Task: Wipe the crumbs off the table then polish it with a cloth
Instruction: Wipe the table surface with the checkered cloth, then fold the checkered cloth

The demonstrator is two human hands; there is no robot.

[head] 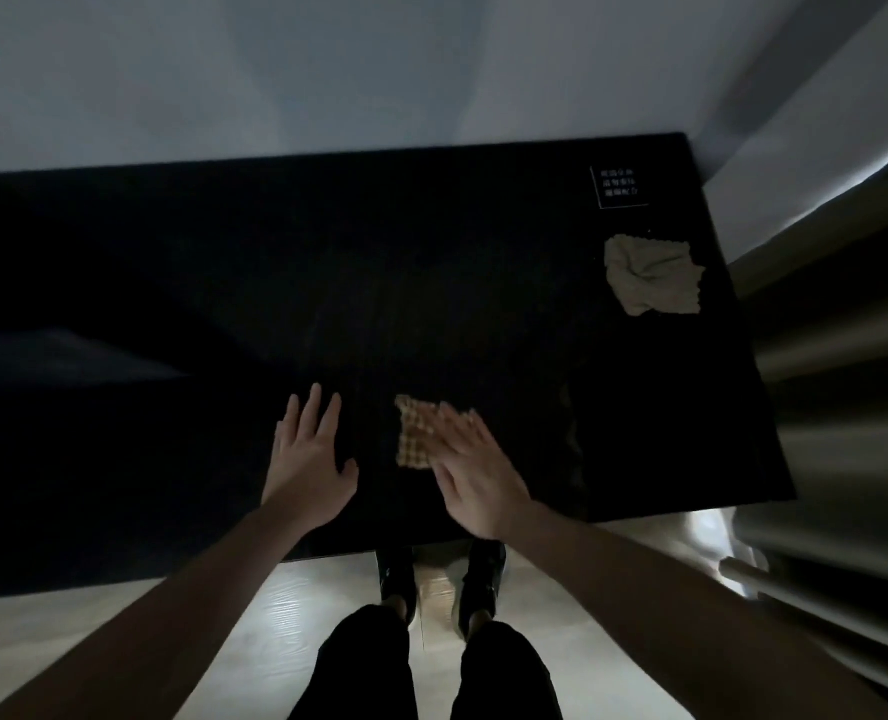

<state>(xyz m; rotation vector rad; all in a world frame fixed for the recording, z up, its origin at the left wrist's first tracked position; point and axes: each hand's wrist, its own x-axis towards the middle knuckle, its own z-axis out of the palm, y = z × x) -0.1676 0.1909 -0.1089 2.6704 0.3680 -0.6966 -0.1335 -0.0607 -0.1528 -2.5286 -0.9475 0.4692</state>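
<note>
table (431,283): black, flat | waffle cloth (413,433): tan, flat, near edge | crumpled cloth (652,275): far right

Black table (431,283) with white-lettered label (619,186), tan waffle-checked cloth (414,433), plain beige crumpled cloth (649,275), black shoes (397,579), pale floor (254,615).

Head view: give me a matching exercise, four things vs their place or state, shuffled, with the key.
Things:
1. left hand
2. right hand
3. waffle cloth
4. crumpled cloth

Places or states:
A. lies alone near the table's far right corner
B. flat, fingers spread, on bare tabletop
C. near edge, partly under a hand
D. fingers straight, pressing on a cloth

Pairs: 1-B, 2-D, 3-C, 4-A
</note>
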